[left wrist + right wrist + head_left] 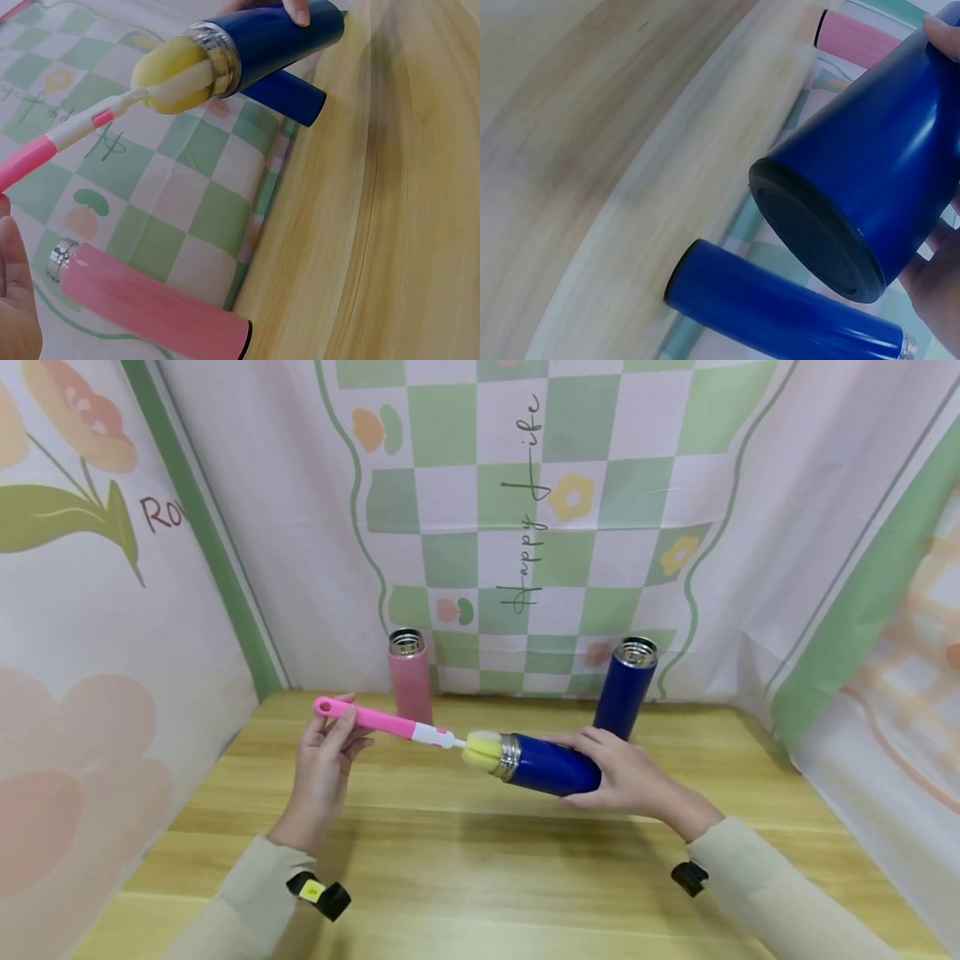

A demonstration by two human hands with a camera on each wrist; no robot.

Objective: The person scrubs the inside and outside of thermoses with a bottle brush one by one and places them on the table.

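Observation:
My left hand (326,756) pinches the pink handle of a bottle brush (382,720) between thumb and fingers. Its yellow sponge head (174,75) sits partly inside the steel mouth of a blue bottle (555,766), with the rest bulging out at the rim. Around the body of that bottle my right hand (622,777) is wrapped, holding it tilted on its side above the table, mouth to the left. The black base of the held bottle shows in the right wrist view.
Behind the hands stand two lidless bottles, a pink bottle (411,681) at the left and a second blue bottle (626,685) at the right. The wooden table (480,877) ends at a checkered cloth (510,527) at the back, with printed curtains on both sides.

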